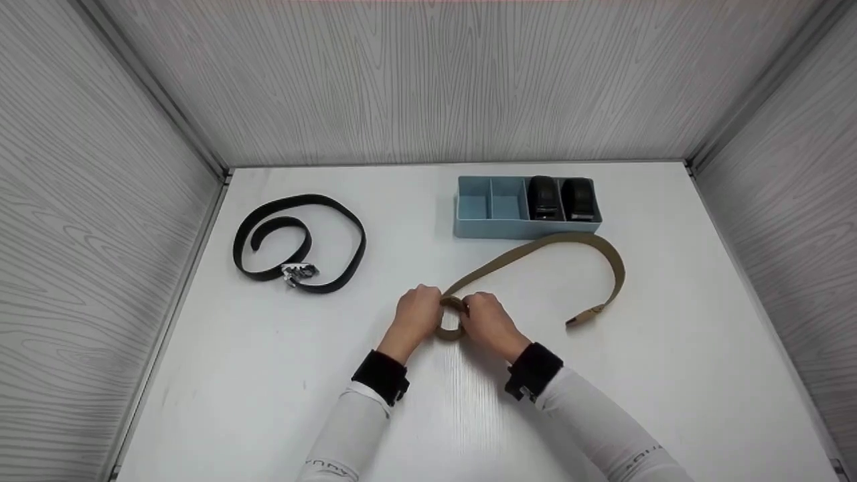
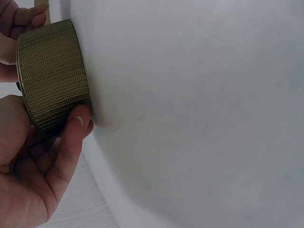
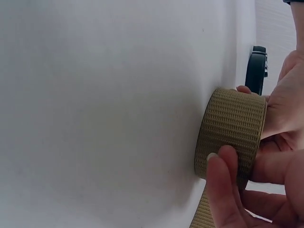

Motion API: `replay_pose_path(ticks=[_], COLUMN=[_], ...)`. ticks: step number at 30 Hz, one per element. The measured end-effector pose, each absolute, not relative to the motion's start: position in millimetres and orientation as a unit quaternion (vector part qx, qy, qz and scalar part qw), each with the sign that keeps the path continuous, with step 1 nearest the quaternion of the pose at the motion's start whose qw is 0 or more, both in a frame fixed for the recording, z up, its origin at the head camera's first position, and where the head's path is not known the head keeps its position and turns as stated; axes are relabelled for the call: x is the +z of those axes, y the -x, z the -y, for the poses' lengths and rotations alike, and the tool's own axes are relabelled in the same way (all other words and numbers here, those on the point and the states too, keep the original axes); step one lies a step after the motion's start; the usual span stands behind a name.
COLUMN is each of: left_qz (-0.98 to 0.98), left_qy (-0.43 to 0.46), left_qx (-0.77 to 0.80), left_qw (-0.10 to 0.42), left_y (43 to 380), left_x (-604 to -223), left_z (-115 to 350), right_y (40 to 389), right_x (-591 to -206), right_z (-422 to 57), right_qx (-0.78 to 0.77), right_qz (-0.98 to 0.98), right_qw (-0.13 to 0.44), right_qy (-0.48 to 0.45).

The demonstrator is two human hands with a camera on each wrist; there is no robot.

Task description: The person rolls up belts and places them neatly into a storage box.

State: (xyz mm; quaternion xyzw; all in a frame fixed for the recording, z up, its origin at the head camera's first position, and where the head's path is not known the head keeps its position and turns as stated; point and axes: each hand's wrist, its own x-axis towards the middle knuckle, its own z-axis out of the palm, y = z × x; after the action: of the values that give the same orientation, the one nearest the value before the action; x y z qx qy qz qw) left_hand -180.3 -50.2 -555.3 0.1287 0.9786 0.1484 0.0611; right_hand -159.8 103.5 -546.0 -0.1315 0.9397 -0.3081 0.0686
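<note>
Two lettered sleeves [image 1: 353,425] [image 1: 592,413], hands [image 1: 418,313] [image 1: 491,323] on tan belt [image 1: 519,252]

Looks like a long, flat belt [image 1: 569,237] of olive-tan webbing, closely ribbed in its weave. Stands on edge on the surface [image 1: 268,388], wound at the near end into a small hollow ring [image 3: 232,118], pinched between left hand [image 1: 418,313] and right hand [image 1: 491,325]. Runs from there away to the right, bends round in a broad, loose arc and comes back nearer, ending free in a dark-edged tip [image 1: 584,316].
</note>
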Motion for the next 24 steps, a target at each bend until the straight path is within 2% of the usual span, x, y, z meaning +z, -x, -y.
replay_pose_path(ticks=[8, 13, 18, 24], left_qz=[-0.964, -0.959, -0.972, -0.981], left_qy=[-0.148, -0.119, -0.095, -0.095], left_qx=[0.194, 0.223, 0.195, 0.157], left_qw=[0.104, 0.128, 0.096, 0.063], left_y=[184.6, 186.3, 184.9, 180.3], left_x=[-546.4, -541.2, -540.3, -541.0], left_z=[55.7, 57.5, 51.7, 45.4], right_y=[163.3, 168.6, 170.6, 165.1], right_x=[-546.3, -547.6, -548.2, -544.7], right_z=[-101.7, -104.4, -108.8, -114.7], right_qx=[-0.237, -0.216, -0.259, -0.334], right_qz=[-0.953, -0.952, -0.941, -0.929], right_qw=[0.025, 0.021, 0.044, 0.1], right_qy=[0.187, 0.214, 0.213, 0.128])
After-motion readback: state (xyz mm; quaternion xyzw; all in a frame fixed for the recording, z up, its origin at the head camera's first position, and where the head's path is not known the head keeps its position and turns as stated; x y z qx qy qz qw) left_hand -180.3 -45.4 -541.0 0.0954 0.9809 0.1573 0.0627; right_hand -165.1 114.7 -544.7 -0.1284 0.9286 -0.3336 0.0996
